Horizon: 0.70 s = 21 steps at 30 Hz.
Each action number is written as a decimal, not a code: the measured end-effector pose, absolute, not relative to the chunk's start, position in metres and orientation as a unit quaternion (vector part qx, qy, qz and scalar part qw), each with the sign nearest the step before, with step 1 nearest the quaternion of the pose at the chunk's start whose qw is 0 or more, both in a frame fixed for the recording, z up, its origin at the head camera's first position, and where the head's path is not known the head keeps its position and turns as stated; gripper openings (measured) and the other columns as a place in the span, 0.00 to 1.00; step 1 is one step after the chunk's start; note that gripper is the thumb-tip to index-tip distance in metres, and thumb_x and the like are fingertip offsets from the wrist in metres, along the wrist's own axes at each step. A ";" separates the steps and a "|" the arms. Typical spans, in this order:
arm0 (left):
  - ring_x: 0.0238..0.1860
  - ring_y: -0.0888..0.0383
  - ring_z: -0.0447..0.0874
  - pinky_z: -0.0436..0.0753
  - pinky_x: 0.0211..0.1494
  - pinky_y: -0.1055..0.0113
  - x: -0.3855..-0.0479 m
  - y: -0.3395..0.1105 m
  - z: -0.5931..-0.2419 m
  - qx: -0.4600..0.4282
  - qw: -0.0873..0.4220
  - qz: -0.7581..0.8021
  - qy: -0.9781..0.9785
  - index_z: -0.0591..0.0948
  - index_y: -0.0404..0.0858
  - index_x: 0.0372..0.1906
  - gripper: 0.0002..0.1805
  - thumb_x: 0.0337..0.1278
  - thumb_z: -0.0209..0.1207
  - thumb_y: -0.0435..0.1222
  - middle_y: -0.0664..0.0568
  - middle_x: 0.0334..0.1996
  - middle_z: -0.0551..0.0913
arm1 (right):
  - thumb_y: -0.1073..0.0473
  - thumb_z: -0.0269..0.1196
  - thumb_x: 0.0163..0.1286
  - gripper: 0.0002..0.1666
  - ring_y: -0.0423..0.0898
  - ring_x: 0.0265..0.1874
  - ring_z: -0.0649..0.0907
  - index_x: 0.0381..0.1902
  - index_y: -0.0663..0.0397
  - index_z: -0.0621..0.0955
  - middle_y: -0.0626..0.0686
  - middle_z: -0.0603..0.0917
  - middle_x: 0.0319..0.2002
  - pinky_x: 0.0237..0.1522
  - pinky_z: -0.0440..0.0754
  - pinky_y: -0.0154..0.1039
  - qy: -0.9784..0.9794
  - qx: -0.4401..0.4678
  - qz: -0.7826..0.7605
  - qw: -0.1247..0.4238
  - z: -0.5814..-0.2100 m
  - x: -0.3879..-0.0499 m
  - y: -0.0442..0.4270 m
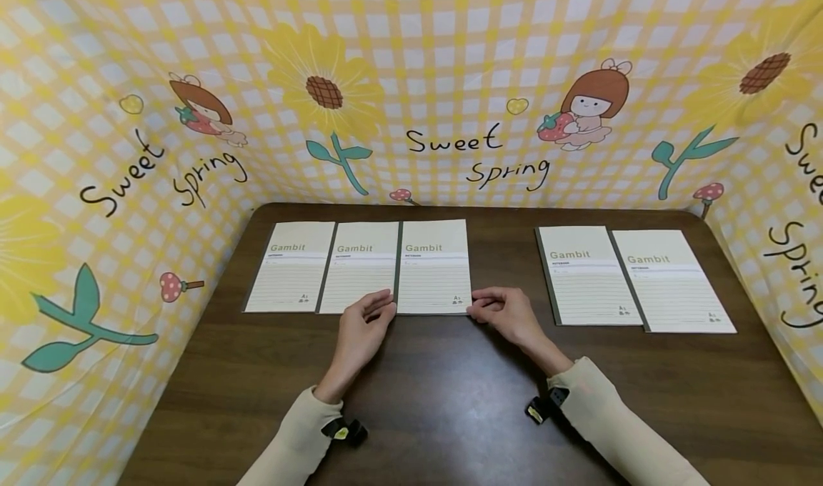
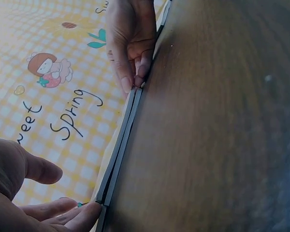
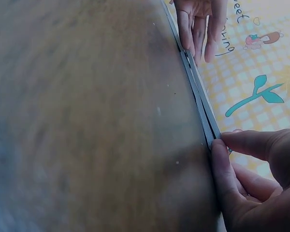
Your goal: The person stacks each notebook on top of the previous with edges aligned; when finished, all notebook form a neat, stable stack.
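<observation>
A cream Gambit notebook with a dark spine lies on the brown table, third from the left. Both wrist views show two layered edges there, so another notebook lies beneath it, a thin gap between them. At the near left corner, my left hand touches the edges with its fingertips, while its thumb stands apart from them. My right hand pinches the near right corner of the upper notebook between thumb and forefinger. Left of the stack lies a similar notebook, and beyond that one more.
Two more Gambit notebooks, one beside the other, lie slightly askew at the right of the table. A yellow checked cloth printed with flowers and figures rises behind the table and along both sides.
</observation>
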<state>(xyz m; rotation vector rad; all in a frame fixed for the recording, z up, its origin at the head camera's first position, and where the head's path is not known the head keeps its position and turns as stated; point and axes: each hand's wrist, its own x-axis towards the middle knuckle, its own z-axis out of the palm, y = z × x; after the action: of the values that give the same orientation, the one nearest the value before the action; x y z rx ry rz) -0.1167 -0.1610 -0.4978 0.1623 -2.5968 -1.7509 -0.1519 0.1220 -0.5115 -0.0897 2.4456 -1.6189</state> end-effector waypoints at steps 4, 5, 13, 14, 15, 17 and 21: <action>0.59 0.47 0.88 0.85 0.65 0.54 -0.116 -0.161 -0.498 0.049 0.008 -0.562 -0.826 0.83 0.35 0.64 0.20 0.71 0.64 0.36 0.42 0.58 0.88 | 0.61 0.75 0.66 0.18 0.38 0.29 0.89 0.52 0.63 0.88 0.59 0.93 0.39 0.33 0.84 0.30 0.829 -0.034 -0.547 0.105 -0.511 -0.152 0.122; 0.59 0.47 0.88 0.85 0.65 0.55 -0.115 -0.162 -0.498 0.049 0.008 -0.564 -0.825 0.83 0.35 0.64 0.20 0.71 0.64 0.36 0.42 0.58 0.88 | 0.61 0.74 0.66 0.18 0.38 0.29 0.89 0.52 0.63 0.88 0.59 0.93 0.39 0.33 0.84 0.30 0.830 -0.035 -0.547 0.105 -0.511 -0.152 0.122; 0.61 0.45 0.87 0.84 0.65 0.54 -0.114 -0.163 -0.498 0.041 0.001 -0.572 -0.819 0.81 0.34 0.66 0.22 0.72 0.64 0.35 0.40 0.60 0.87 | 0.61 0.75 0.65 0.20 0.37 0.28 0.88 0.53 0.63 0.88 0.60 0.92 0.40 0.33 0.83 0.30 0.835 -0.036 -0.538 0.112 -0.510 -0.152 0.123; 0.61 0.45 0.87 0.84 0.65 0.54 -0.114 -0.163 -0.498 0.041 0.001 -0.573 -0.819 0.81 0.34 0.66 0.22 0.72 0.64 0.35 0.40 0.61 0.86 | 0.61 0.75 0.65 0.20 0.37 0.28 0.87 0.53 0.63 0.88 0.60 0.92 0.41 0.33 0.83 0.30 0.836 -0.037 -0.536 0.112 -0.510 -0.152 0.123; 0.61 0.45 0.87 0.84 0.66 0.53 -0.114 -0.163 -0.498 0.041 0.001 -0.575 -0.817 0.81 0.34 0.66 0.22 0.72 0.64 0.36 0.40 0.61 0.86 | 0.60 0.75 0.65 0.21 0.37 0.29 0.87 0.53 0.64 0.87 0.60 0.92 0.41 0.33 0.83 0.30 0.837 -0.039 -0.534 0.112 -0.510 -0.152 0.123; 0.61 0.44 0.87 0.83 0.66 0.53 -0.114 -0.163 -0.498 0.038 0.002 -0.577 -0.816 0.81 0.34 0.66 0.22 0.72 0.64 0.36 0.39 0.61 0.86 | 0.60 0.75 0.65 0.21 0.36 0.29 0.87 0.54 0.64 0.87 0.60 0.92 0.41 0.33 0.83 0.30 0.839 -0.042 -0.531 0.111 -0.510 -0.153 0.123; 0.62 0.44 0.86 0.83 0.66 0.52 -0.114 -0.164 -0.498 0.034 0.001 -0.578 -0.815 0.81 0.34 0.66 0.22 0.72 0.64 0.36 0.38 0.61 0.86 | 0.61 0.76 0.64 0.21 0.36 0.29 0.87 0.54 0.63 0.88 0.60 0.92 0.41 0.33 0.83 0.30 0.837 -0.038 -0.534 0.111 -0.510 -0.153 0.122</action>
<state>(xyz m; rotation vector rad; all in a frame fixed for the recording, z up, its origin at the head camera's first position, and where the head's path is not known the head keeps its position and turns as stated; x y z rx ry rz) -0.1141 -0.1636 -0.4978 0.1055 -2.5595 -1.8143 -0.1531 0.1218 -0.5103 -0.1119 2.4593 -1.5682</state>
